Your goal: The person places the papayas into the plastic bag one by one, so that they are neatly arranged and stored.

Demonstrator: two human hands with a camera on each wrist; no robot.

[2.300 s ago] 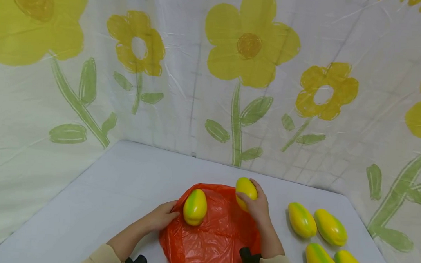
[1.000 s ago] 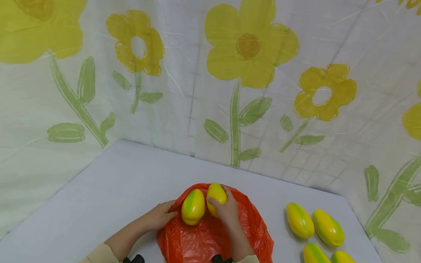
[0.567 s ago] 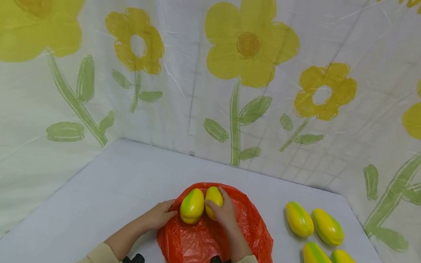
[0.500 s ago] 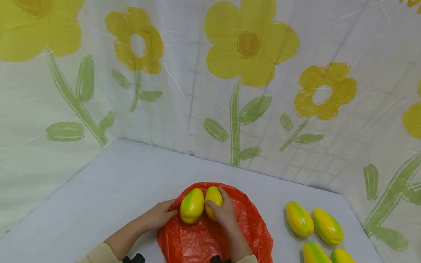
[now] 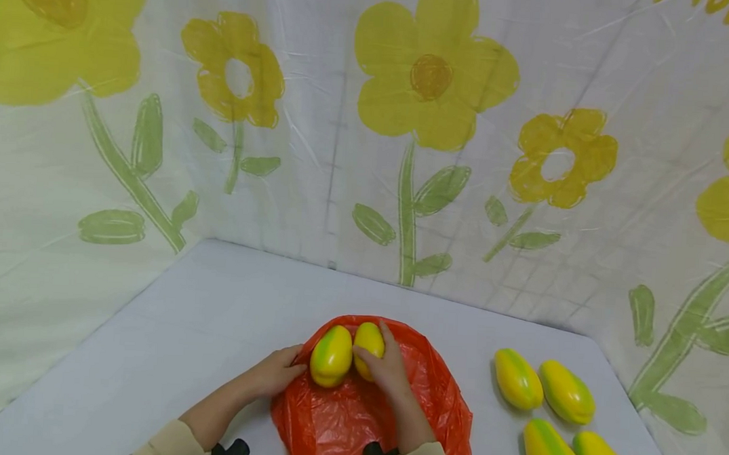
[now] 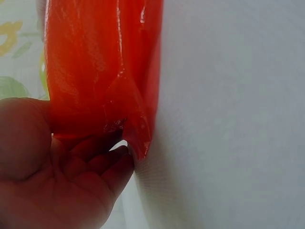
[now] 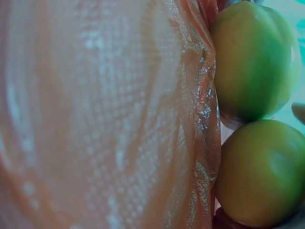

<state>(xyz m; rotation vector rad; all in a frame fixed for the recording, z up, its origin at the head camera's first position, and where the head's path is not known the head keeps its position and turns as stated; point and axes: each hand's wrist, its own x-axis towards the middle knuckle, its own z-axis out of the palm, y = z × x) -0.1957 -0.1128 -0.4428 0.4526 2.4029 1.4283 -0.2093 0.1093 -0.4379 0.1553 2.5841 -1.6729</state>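
A red plastic bag (image 5: 343, 427) lies spread with its mouth towards me in the head view. My left hand (image 5: 272, 375) pinches its left edge; in the left wrist view the thumb and fingers (image 6: 90, 176) hold the red film. Just inside the bag's upper left sits a glossy yellow papaya (image 5: 332, 356) with a green stripe. Beside it, my right hand (image 5: 389, 368) grips a second papaya (image 5: 367, 346) from the right side. Both papayas appear close together in the right wrist view, behind the bag's crinkled film (image 7: 205, 119).
Several more yellow-green papayas (image 5: 519, 379) lie on the white table (image 5: 245, 304) to the right of the bag. A flower-printed curtain (image 5: 316, 205) stands along the table's back and sides. Black wrist mounts (image 5: 229, 452) show below the hands.
My right hand has carried its papaya leftward and down, from the bag's upper right rim to beside the first papaya. The left hand has kept its hold on the bag.
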